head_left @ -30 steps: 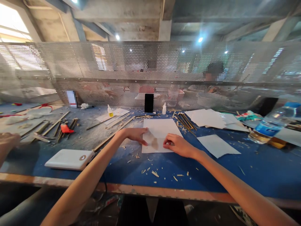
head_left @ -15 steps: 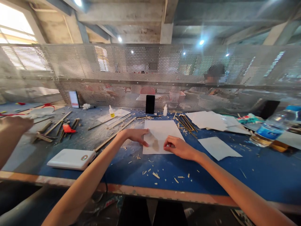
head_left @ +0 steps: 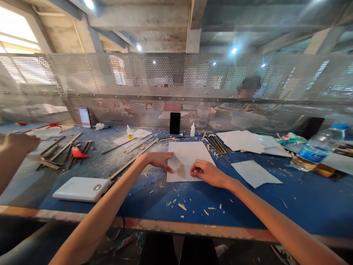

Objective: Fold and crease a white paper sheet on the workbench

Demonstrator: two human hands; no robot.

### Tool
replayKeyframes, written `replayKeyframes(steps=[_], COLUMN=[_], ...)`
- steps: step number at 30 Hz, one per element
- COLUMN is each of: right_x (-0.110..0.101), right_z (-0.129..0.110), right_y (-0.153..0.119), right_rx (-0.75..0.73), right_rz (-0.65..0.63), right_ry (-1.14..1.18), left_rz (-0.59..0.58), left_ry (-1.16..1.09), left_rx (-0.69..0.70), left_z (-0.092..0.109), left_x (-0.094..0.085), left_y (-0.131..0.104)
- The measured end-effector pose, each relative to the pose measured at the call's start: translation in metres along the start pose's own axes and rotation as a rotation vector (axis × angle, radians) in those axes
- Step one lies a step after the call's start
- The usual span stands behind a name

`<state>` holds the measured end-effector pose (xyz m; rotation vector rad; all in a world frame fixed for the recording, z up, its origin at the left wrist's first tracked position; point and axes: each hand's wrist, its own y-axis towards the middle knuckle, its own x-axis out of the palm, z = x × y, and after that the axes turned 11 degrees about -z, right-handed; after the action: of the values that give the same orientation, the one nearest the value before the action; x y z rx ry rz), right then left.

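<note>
Near the middle of the blue table (head_left: 242, 209), a white sheet (head_left: 186, 152) lies flat, with a darker patch visible on its near half. Left hand (head_left: 161, 160): open, thumb and fingers spread apart over the left edge of the sheet. Right hand (head_left: 205, 172): fingers curled in toward the thumb over the near right part; whether anything is pinched there cannot be determined. Wood shavings (head_left: 182, 207) are scattered on the near side. Beyond the sheet, a black upright device (head_left: 174, 123) stands left of a small white bottle (head_left: 192, 129). To the right, a smaller sheet (head_left: 256, 173) lies apart, with a clear bottle (head_left: 310, 154) farther right. To the left, a white case (head_left: 81, 188) sits near the table edge; beyond it, a red object (head_left: 78, 153) rests among thin sticks (head_left: 66, 147). Another person's hand (head_left: 22, 142) is visible at far left, blurred.
</note>
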<state>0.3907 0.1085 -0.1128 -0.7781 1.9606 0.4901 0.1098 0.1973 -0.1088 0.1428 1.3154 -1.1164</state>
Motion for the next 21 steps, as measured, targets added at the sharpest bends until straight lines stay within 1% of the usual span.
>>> replayKeyframes(steps=[3,8,10,13,15,19,21], right_x=[-0.0034,-0.0034,-0.0012,-0.0001,-0.0006,0.0003,0.0012], right_z=[0.0015,-0.0043,-0.0064,-0.0051,-0.0026,-0.0004,-0.0008], right_y=[-0.0005,-0.0017,-0.0002,0.0020,0.0020,0.0004,0.0004], right_rx=[0.032,0.014,0.014,0.018,0.015,0.007,0.012], right_rz=[0.039,-0.022,0.001,0.040,0.045,0.009,0.015], right_ry=[-0.067,-0.004,-0.011,-0.086,-0.116,-0.044,-0.040], left_rz=[0.003,0.012,0.024,0.038,0.035,0.012,0.019], left_ry=[0.002,-0.026,-0.023,-0.006,0.000,-0.007,-0.002], left_rx=[0.003,0.007,0.042,0.077,0.067,0.018,0.022], left_z=[0.0004,-0.0006,-0.0028,-0.0062,-0.0071,-0.0059,-0.0052], left_x=[0.0001,0.0008,0.0015,0.0027,0.0032,0.0030,0.0027], left_y=[0.0003,0.0023,0.0037,0.0054,0.0061,0.0059,0.0053])
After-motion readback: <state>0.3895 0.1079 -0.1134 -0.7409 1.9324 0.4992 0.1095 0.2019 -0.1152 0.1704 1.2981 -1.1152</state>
